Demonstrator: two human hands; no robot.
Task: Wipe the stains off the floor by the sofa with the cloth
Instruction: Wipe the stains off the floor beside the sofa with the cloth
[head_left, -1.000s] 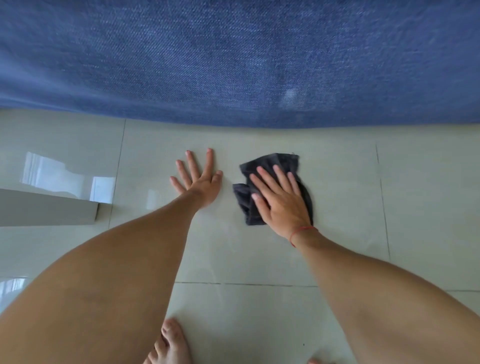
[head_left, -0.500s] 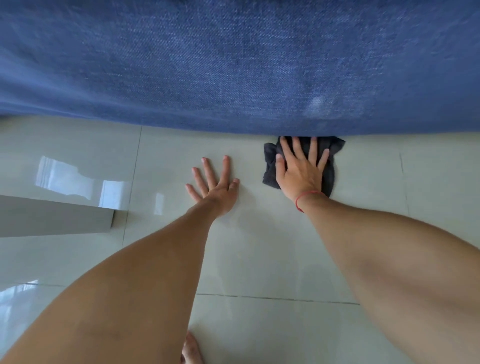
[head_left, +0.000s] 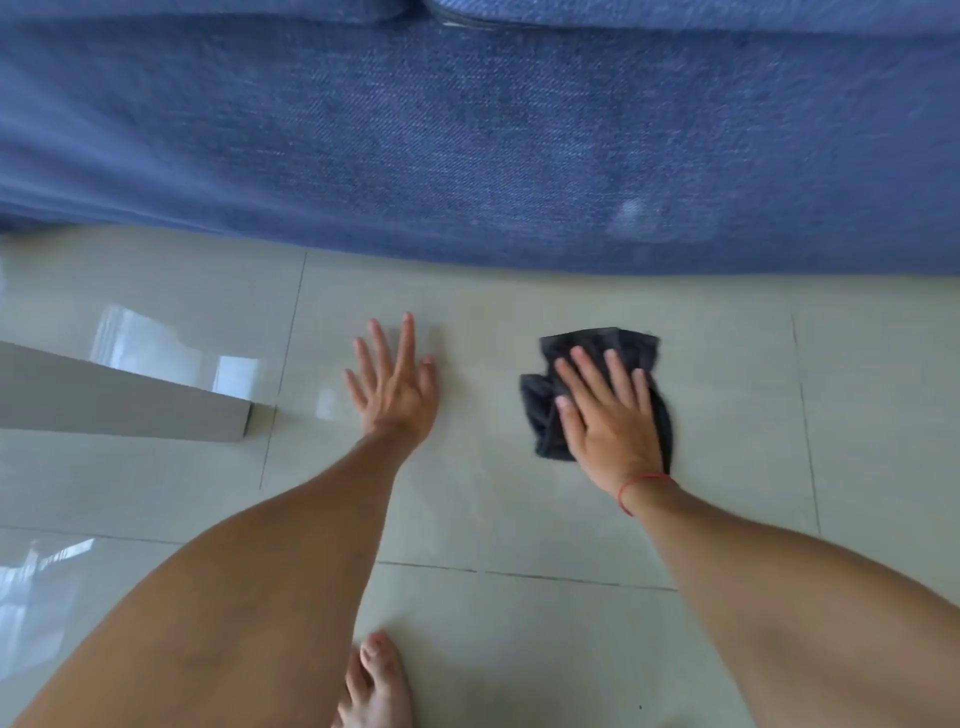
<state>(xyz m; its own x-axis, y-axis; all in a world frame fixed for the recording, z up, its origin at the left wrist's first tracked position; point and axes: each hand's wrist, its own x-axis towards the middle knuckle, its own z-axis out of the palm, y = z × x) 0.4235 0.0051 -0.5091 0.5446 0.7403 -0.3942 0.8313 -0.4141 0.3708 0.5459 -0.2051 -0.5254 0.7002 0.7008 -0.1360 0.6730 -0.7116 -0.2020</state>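
— Glossy pale tiled floor (head_left: 519, 509) runs under the blue woven-fabric sofa (head_left: 467, 145). What changed?

— Half a second ago the crumpled dark grey cloth (head_left: 597, 353) touched the sofa's edge; now it's pulled back beneath the right hand (head_left: 608, 415). A return stroke, I'd judge; no stains visible.

— Hands?

— Right palm pressed flat, fingers spread over the cloth. Left hand (head_left: 397, 387), beside it, splayed on bare tile, bracing.
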